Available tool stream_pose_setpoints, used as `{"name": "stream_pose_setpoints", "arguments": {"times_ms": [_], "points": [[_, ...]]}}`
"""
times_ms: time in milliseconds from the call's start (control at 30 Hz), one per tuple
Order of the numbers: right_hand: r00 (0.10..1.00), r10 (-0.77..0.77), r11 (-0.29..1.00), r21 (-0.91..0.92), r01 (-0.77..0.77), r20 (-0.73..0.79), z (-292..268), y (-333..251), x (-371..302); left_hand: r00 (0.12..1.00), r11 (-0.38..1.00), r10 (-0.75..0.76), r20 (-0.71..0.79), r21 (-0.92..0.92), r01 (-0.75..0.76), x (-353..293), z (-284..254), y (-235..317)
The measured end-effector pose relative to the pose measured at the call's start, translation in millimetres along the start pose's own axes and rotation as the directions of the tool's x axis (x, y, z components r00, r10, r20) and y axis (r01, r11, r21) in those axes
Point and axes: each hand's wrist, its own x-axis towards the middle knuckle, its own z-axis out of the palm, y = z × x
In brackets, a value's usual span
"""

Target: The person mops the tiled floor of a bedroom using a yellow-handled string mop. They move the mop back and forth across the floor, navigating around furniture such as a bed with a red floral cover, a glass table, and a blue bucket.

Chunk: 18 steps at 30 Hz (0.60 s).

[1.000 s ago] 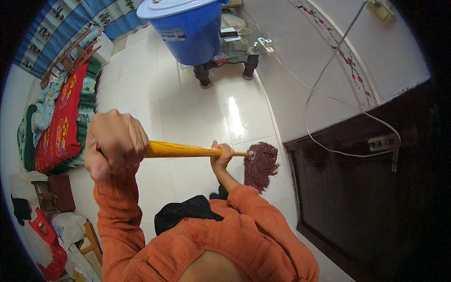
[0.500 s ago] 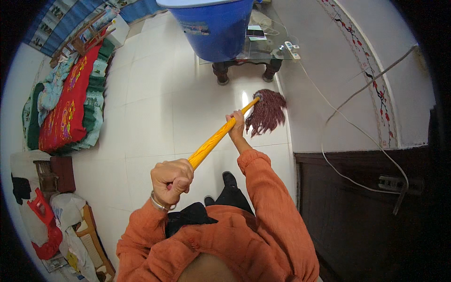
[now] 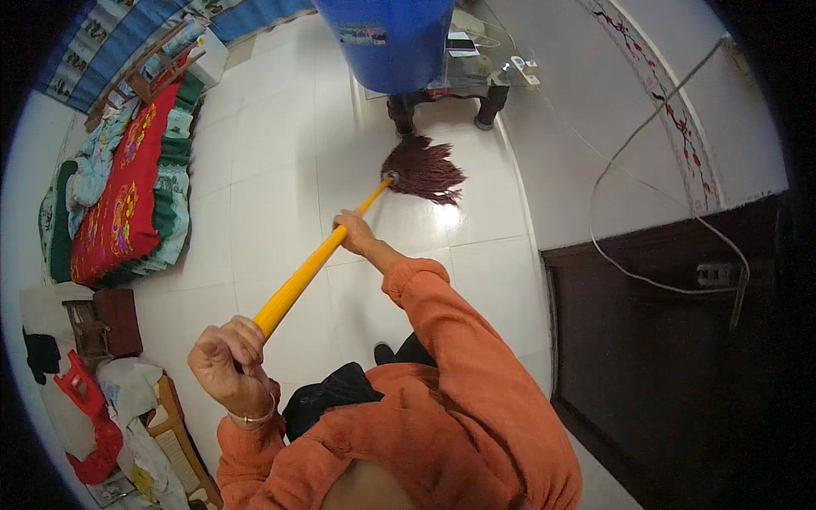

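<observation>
White tiled floor (image 3: 280,170), glossy, w/ a light glare near the mop. Dark red string mop head (image 3: 422,168) lies spread on the tiles just in front of a low table's dark legs (image 3: 401,113). Big blue barrel (image 3: 387,38) sits on that table. Left side: bedding on the floor, red patterned blanket (image 3: 119,200) over green layers. Bottom left: pile of clothes & bags (image 3: 93,408). Dark cabinet (image 3: 680,357) stands at right.

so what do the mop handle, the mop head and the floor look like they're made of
Mop handle: smooth yellow pole, probably painted or plastic-coated; the core cannot be told. Both hands grip it, left hand at the top, right hand lower down.
Mop head: dark red strands, likely cotton or yarn, spread out loosely.
Floor: glossy white tiles, likely ceramic, with grout lines and a bright glare.
</observation>
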Motion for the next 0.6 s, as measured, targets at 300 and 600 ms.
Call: {"name": "stream_pose_setpoints", "arguments": {"times_ms": [300, 600], "points": [[0.933, -0.188, 0.970, 0.206, 0.128, 0.308, 67.6, -115.1, -50.2, 0.921, 0.943, 0.287, 0.263, 0.092, -0.320, -48.9, -76.4, 62.9], [0.912, -0.156, 0.977, 0.196, 0.086, 0.380, 10.2, -170.5, -124.1, 0.881, 0.888, 0.428, 0.200, 0.085, -0.451, -78.1, -143.3, 97.6]]}}
